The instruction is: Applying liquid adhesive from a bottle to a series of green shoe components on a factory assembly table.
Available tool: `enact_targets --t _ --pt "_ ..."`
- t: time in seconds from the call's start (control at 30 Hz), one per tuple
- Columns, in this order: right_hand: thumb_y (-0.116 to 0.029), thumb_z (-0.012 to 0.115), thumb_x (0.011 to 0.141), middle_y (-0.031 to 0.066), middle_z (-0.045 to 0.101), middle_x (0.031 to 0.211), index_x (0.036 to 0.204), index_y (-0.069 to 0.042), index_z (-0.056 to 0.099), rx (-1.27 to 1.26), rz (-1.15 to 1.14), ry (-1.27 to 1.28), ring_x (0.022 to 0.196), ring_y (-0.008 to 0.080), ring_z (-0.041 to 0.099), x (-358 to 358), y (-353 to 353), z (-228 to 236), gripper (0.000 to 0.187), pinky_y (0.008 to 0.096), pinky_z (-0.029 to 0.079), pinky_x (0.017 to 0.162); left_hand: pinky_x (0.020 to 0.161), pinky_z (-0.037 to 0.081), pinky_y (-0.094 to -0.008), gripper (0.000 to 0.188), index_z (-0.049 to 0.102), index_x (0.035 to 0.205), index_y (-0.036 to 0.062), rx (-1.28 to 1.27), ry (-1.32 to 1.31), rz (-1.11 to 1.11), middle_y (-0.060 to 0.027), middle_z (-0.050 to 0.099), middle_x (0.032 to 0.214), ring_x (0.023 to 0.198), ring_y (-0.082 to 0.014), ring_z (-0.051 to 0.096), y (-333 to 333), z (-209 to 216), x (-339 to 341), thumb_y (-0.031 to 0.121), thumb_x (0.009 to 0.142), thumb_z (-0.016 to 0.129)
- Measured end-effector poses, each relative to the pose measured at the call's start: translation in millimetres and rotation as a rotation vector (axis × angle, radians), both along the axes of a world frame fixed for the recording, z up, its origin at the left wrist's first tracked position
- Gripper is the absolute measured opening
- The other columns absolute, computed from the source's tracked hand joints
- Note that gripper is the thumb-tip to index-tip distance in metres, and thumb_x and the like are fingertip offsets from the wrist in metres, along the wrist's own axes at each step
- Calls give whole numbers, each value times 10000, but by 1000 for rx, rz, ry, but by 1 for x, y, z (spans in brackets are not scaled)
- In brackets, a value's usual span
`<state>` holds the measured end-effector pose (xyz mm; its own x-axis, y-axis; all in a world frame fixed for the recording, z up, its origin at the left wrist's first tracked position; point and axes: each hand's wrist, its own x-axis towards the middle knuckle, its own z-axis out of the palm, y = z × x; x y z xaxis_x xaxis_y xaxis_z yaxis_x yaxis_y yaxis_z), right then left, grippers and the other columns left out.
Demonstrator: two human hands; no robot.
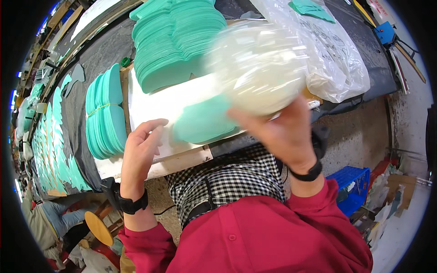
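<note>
My right hand (282, 132) grips the near side of a large, pale, round thing (264, 63). It is shiny and smeared by motion, so I cannot tell its kind. Beneath it, partly covered, a loose pile of teal sole-shaped sheets (202, 119) lies on a white board (150, 103). My left hand (144, 143) hovers at the board's near left part, its fingers loosely bent and apart with nothing in them. To its left is a teal bundle of sole-shaped pieces (105, 111) tied with a thin band. A tall stack of teal soles (175, 41) stands at the board's far side.
A clear plastic bag (339, 68) with teal pieces (312, 10) on top lies at the right. Teal cut scraps (57, 136) spread over the dark table at left. A blue crate (353, 189) and a wooden stool (99, 228) stand below. Another person's jeans (63, 218) show lower left.
</note>
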<state>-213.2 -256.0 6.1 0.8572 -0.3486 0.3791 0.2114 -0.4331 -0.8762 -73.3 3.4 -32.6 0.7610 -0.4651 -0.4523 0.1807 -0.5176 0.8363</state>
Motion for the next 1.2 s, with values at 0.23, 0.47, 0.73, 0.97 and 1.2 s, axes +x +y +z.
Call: enact_targets --t 0.23,0.47,0.73,0.97,1.2 --pt "12 795 830 101 715 1171 1248 4 648 250 -442 -149 1064 195 688 -44 -77 -16 443 357 523 991 627 429 -208 214 680 1111 -14 -8 88 -15 25 603 845 713 -58 526 -10 4 -3 161 1022 594" --pt "-82 725 911 195 633 1314 1364 9 534 763 -430 -387 1259 345 604 -71 -100 -22 501 488 460 1119 628 439 -216 146 637 1059 40 -162 224 6 26 600 861 723 -68 565 -12 19 3 150 963 642" --pt "-105 734 911 204 621 1330 1379 0 524 778 -386 -371 1267 348 597 -68 -85 -24 524 494 443 1137 656 463 -221 273 602 1142 17 55 50 -116 19 594 901 744 -66 581 -20 22 1 66 887 687" --pt "-135 747 922 222 580 1388 1443 28 458 629 -277 -229 1352 370 531 -53 -65 -30 618 500 390 1184 721 507 -255 444 603 1232 35 133 -368 -167 -42 626 904 783 -103 589 -11 0 -23 9 819 766" --pt "-132 725 937 202 592 1382 1432 15 478 623 -387 -293 1336 346 549 -58 -79 -22 572 503 407 1174 747 517 -356 166 685 989 19 85 -1000 -429 -99 649 939 827 -266 618 -10 12 -3 16 837 752"
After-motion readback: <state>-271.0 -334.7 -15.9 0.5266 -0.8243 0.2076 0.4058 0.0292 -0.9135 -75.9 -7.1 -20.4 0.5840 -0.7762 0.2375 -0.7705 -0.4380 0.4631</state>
